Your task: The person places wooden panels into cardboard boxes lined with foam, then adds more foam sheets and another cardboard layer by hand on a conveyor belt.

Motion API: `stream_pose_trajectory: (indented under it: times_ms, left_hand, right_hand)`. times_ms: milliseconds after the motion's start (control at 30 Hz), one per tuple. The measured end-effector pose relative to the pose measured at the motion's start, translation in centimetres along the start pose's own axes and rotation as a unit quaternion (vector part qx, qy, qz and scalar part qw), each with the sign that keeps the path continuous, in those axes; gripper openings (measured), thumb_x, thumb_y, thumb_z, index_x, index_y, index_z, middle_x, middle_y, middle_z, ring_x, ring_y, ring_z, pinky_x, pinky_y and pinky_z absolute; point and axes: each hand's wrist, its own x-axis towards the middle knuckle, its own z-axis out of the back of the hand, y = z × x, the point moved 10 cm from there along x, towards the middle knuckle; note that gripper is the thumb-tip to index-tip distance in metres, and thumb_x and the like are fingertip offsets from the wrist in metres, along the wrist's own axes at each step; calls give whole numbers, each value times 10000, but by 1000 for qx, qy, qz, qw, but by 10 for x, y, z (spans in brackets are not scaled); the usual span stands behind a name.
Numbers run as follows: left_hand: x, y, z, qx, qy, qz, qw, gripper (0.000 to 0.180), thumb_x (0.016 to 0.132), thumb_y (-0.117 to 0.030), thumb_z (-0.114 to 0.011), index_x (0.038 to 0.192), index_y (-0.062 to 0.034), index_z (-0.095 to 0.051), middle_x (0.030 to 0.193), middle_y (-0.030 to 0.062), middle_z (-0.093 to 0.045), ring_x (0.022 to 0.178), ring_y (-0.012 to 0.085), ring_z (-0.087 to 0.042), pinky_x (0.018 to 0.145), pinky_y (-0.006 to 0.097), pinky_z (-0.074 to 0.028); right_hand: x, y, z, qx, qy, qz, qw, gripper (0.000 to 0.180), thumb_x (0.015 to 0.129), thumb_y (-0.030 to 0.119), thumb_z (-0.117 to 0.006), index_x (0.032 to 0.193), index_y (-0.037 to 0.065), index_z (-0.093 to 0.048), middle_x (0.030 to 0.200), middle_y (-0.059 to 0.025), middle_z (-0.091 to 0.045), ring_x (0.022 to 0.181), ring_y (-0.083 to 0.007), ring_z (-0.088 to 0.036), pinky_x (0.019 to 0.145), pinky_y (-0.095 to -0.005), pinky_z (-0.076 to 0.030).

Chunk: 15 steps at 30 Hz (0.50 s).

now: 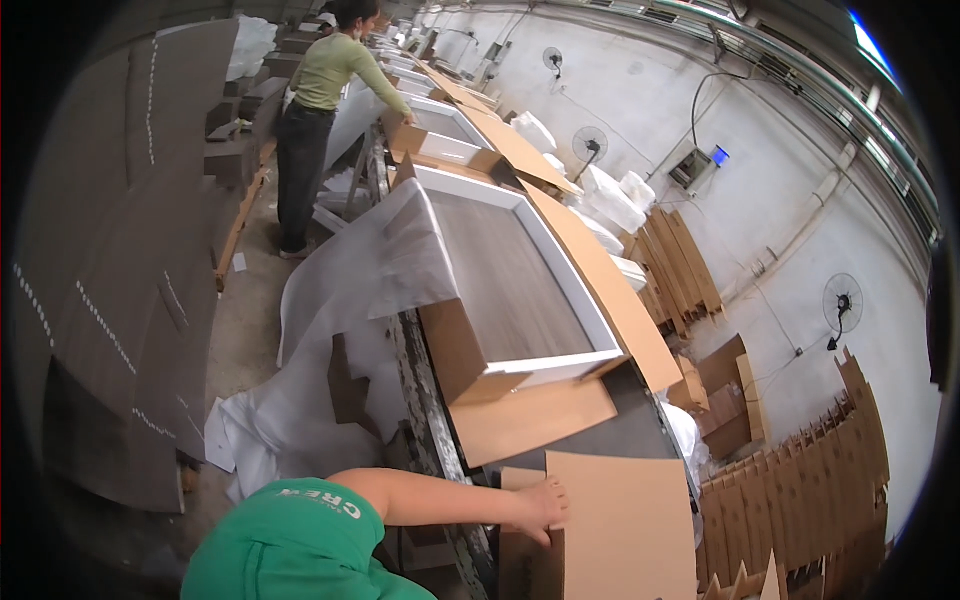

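From the lower left my left arm, in a green sleeve, reaches across to a light brown cardboard sheet (pixel 630 525). My left hand (pixel 538 508) is closed over the sheet's left edge, thumb nearest me, fingers curled at the top. Darker brown cardboard (pixel 525 570) shows just below that hand. My right hand is not in view. Beyond the sheet, an open carton (pixel 455 350) holds a white-framed panel with a grey wood-grain face (pixel 510 275). Its near flap (pixel 535 418) lies folded out toward me, and white foam wrap (pixel 350 265) drapes off its left side.
A long worktable (pixel 425 385) carries more open cartons (pixel 450 125) into the distance. Another person in a light green top (pixel 335 75) leans over one. Dark panels (pixel 130 250) stand at left. Flattened cardboard (pixel 800 490) is stacked at right, beside a wall with fans (pixel 843 303).
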Motion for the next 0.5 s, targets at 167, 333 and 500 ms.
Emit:
stream_pose_trajectory:
  times_ms: [167,333,500]
  left_hand:
    - [-26,36,-40,-88,-63,-26,994,536,560,-353,-750,909,-38,-490,1036,139,-485,1045,307,-444,918,449,-331]
    - [-26,-2,-21,-52,-49,9,997,571,507,-305,-746,956,-30,-524,1001,171,-504,1046,320,-431,941,424,-314]
    - [-21,-3,-21,-247,-125,26,961,477,512,-306,-742,877,-43,-584,968,149,-512,1007,303,-453,910,389,-339]
  right_hand:
    - [14,9,-3,-41,14,-40,998,413,751,347,-651,1022,43,-584,896,-132,-624,887,-295,-582,841,-418,-428]
    - [13,15,2,-56,25,-72,995,420,752,368,-638,1008,39,-588,935,-139,-627,911,-302,-590,839,-419,-437]
    - [11,-4,3,-103,-57,-67,991,411,741,377,-645,965,37,-590,929,-133,-637,894,-296,-605,802,-412,-458]
